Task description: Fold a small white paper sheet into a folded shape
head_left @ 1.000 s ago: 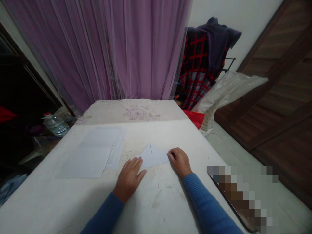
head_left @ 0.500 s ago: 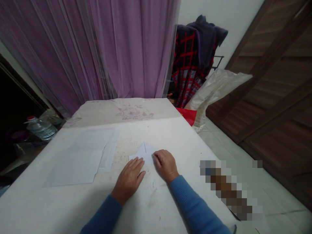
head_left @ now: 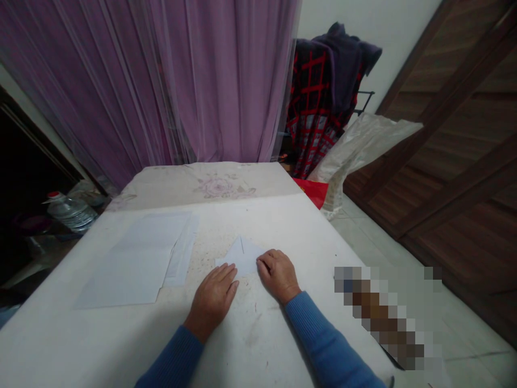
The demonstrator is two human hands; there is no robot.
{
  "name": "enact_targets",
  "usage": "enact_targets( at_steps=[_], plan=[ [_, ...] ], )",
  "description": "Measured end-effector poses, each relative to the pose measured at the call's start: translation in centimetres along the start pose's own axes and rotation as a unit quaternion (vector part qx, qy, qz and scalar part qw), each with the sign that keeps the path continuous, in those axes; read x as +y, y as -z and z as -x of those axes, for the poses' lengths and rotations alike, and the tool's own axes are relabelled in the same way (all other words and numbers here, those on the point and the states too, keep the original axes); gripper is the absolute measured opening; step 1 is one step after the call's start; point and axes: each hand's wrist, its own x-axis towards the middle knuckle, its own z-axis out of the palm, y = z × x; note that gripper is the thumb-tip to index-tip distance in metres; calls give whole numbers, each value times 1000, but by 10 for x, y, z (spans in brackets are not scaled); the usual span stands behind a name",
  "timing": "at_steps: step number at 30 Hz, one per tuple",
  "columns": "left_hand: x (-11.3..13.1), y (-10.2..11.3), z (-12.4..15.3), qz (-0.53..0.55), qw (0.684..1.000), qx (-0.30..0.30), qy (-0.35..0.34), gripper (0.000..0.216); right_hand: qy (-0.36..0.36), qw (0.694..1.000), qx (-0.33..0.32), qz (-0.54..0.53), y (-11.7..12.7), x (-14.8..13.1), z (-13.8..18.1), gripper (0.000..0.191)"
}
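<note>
A small piece of folded white paper (head_left: pixel 244 257) with a pointed top and a short dark line below the tip lies on the table. My left hand (head_left: pixel 214 291) rests flat, its outstretched fingertips on the paper's lower left edge. At the right corner of the paper, my right hand (head_left: pixel 278 275) is closed, with thumb and curled fingers pinching the edge. The fingers cover that corner. Blue knitted sleeves reach to both wrists.
Larger white sheets (head_left: pixel 125 264) lie overlapped on the table's left side. The table (head_left: pixel 242 345) has a pale cover with a flower print at its far end. A water bottle (head_left: pixel 72 213) stands beyond the left edge; a whitish plastic bag (head_left: pixel 359 145) is off the right.
The whole view has shifted slightly. Both hands keep nearly the same place on the folded paper, the left flat and the right closed at the corner.
</note>
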Motion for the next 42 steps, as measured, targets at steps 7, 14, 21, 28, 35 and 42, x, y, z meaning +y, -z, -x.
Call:
enact_targets(
  at_steps=[7, 14, 21, 28, 35, 42],
  plan=[
    [-12, 15, 2, 24, 996, 26, 79, 30, -83, 994, 64, -22, 0, 19, 3, 22],
    [-23, 12, 8, -57, 987, 51, 140, 40, -81, 996, -24, 6, 14, 31, -17, 30],
    [-24, 2, 12, -82, 988, 0, 128, 53, -68, 974, -201, 83, 25, 8, -62, 34],
    [-29, 3, 12, -66, 986, 9, 150, 46, -93, 965, -233, 74, 17, 4, -72, 25],
    [-20, 7, 10, -62, 993, 20, 97, 42, -85, 977, -193, 28, 0, -17, -70, 32],
    [-10, -1, 11, -59, 997, 0, 55, 43, -89, 984, -157, 6, -13, -29, -71, 48]
  ],
)
